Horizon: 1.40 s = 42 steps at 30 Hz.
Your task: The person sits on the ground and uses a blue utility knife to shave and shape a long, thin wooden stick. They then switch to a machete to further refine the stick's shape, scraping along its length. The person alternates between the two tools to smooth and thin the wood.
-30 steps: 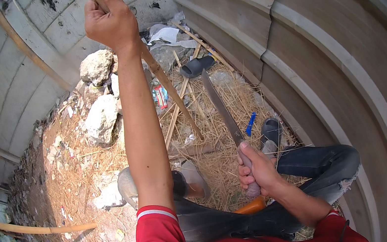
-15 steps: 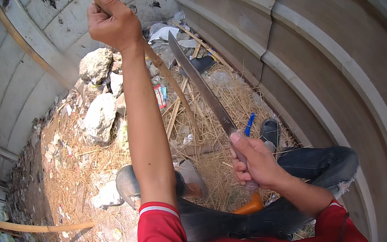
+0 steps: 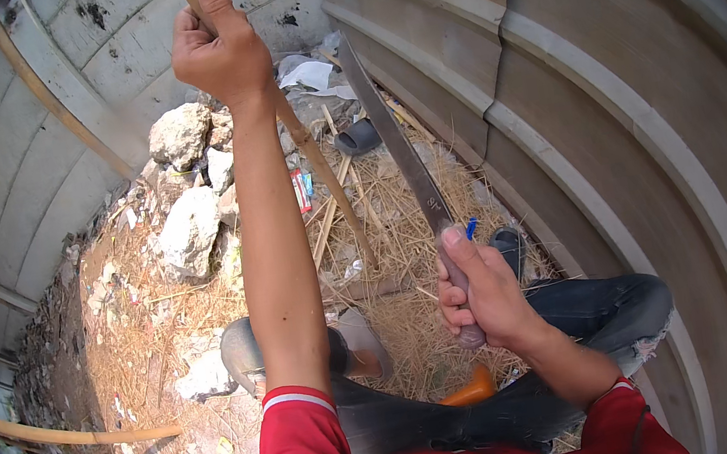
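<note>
High at the top of the view, my left hand is wrapped round the upper part of a bamboo pole. The pole slants down behind my forearm, and its lower end meets the straw-strewn ground. My right hand grips the brown handle of a machete, thumb along the top of the grip. Its long dark blade points up and away, to the right of the pole and apart from it. Below the right hand, an orange curved object lies partly hidden by my jeans.
A corrugated metal wall stands close on the right; a pale panel wall curves round the left. Rocks are piled beyond my left foot. A dark slipper lies ahead amid straw and litter. Another bamboo stick juts in at left.
My right hand and the machete have shifted slightly up and right, the blade tip rising. My left hand still holds the pole, slightly lower and farther right in view.
</note>
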Each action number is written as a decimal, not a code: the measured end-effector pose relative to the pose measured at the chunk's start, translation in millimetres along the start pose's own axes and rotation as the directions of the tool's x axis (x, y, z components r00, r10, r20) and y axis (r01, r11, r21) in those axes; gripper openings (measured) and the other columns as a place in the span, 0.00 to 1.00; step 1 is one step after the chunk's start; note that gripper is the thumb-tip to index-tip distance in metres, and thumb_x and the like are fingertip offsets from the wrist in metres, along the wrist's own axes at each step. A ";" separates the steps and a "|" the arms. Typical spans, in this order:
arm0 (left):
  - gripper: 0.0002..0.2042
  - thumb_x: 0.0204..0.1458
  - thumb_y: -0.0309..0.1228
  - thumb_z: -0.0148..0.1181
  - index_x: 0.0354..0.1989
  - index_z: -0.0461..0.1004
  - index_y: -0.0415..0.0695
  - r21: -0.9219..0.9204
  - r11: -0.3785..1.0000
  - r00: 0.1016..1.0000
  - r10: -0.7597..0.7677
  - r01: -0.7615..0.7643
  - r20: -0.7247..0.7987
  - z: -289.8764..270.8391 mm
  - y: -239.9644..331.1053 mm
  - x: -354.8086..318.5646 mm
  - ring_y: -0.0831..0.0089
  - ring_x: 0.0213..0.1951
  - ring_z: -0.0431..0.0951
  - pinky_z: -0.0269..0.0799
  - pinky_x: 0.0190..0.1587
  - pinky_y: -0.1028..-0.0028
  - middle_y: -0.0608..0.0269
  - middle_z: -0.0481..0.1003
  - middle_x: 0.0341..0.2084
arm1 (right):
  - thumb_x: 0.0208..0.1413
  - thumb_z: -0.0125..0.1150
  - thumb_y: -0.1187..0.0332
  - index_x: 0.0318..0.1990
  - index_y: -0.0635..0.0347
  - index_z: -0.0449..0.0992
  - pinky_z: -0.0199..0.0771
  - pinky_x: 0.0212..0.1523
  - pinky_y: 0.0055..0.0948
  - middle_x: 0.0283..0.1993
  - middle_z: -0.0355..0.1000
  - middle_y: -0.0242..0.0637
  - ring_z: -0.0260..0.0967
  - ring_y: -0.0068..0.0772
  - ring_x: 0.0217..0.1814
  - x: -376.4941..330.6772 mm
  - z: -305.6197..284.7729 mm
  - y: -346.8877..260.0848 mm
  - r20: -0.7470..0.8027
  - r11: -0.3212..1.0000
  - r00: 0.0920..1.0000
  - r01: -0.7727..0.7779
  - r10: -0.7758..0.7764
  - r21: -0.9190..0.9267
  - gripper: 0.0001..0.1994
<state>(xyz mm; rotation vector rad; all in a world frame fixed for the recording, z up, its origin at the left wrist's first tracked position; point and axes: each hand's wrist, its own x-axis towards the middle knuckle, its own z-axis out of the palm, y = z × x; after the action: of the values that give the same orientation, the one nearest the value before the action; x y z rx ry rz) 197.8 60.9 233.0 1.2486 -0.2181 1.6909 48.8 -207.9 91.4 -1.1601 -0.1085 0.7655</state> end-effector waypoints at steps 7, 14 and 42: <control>0.22 0.60 0.45 0.64 0.22 0.70 0.40 0.007 1.000 1.000 0.022 -0.022 0.013 2.9 -14.4 -4.0 0.85 0.12 0.64 0.54 0.15 0.82 0.68 0.68 0.10 | 0.67 0.42 0.36 0.34 0.54 0.61 0.61 0.17 0.25 0.17 0.54 0.25 0.50 0.16 0.12 -15.4 32.9 -54.6 -0.144 0.589 0.617 0.785 -0.774 0.195 0.28; 0.22 0.60 0.45 0.63 0.22 0.69 0.41 0.004 1.000 1.000 0.020 -0.020 -0.013 0.2 -8.0 9.1 0.84 0.12 0.64 0.55 0.15 0.82 0.68 0.67 0.11 | 0.66 0.47 0.38 0.32 0.55 0.63 0.63 0.18 0.25 0.18 0.57 0.25 0.55 0.19 0.14 23.6 -32.4 86.9 -0.105 0.946 0.940 -0.320 0.325 0.056 0.27; 0.22 0.60 0.46 0.51 0.23 0.68 0.38 -0.142 0.969 0.948 -0.156 0.201 0.276 5.9 -2.3 -11.8 0.77 0.15 0.65 0.60 0.14 0.78 0.63 0.65 0.15 | 0.70 0.45 0.47 0.34 0.60 0.67 0.57 0.16 0.22 0.18 0.59 0.25 0.55 0.20 0.15 18.4 -7.1 15.6 0.063 0.718 0.753 0.646 -0.655 -0.259 0.23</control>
<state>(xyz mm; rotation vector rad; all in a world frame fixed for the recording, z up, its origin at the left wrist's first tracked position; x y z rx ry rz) 203.2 51.4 225.2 1.3214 -0.3875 1.3205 58.2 -199.7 69.6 -1.2729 -0.5828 0.0914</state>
